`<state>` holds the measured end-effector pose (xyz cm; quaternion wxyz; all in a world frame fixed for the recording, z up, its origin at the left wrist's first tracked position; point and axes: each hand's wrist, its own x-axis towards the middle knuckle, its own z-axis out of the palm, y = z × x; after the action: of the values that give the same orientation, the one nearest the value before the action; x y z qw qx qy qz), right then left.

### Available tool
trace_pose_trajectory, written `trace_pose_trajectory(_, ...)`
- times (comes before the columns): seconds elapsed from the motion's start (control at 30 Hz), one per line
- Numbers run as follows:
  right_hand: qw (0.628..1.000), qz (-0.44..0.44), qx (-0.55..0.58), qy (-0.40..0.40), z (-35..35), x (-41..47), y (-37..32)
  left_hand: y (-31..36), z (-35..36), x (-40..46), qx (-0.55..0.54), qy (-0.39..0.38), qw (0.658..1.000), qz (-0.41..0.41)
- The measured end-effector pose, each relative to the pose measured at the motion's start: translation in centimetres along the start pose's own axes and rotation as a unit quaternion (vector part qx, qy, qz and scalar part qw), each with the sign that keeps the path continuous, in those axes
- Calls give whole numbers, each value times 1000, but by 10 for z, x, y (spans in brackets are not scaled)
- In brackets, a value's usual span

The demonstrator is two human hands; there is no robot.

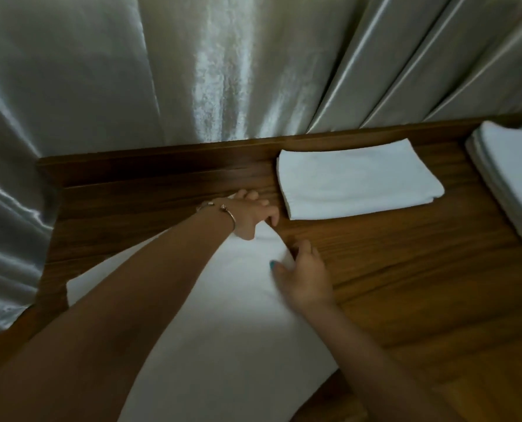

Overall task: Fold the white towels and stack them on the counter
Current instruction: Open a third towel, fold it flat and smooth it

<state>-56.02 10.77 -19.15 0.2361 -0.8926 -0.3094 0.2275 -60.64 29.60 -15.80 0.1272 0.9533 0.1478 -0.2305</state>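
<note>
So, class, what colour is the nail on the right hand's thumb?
Blue-green, on the right hand in the head view.

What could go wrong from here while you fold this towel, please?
1. The towel hangs over the counter near edge, so it may slide off.
2. Both hands, left and right, work one far corner; the rest may fold crooked.
3. The folded towel lies close by and could be nudged.

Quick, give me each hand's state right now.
Left hand: grips the far end of the spread towel.
Right hand: open, fingers resting on the towel's right edge.
</note>
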Motion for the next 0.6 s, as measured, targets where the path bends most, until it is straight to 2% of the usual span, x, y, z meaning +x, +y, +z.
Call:
trace_pose_trajectory(0.13,994,87,-35,-56,-13,-12,-6,4,-10,-11,37,0,999,-17)
trace_pose_trajectory(0.27,984,97,-108,-104,-32,-35,-2,0,-7,-31,80,25,996,10)
trace_pose_trajectory(0.4,980,55,-135,-133,-42,-63,6,4,-3,-68,179,97,979,24)
trace_pose_trajectory(0.5,984,4,-144,-102,-44,-81,2,4,7,-98,154,180,971,-18)
trace_pose_trajectory(0.6,989,-27,-130,-72,-47,-101,-12,6,5,-128,122,208,969,-49)
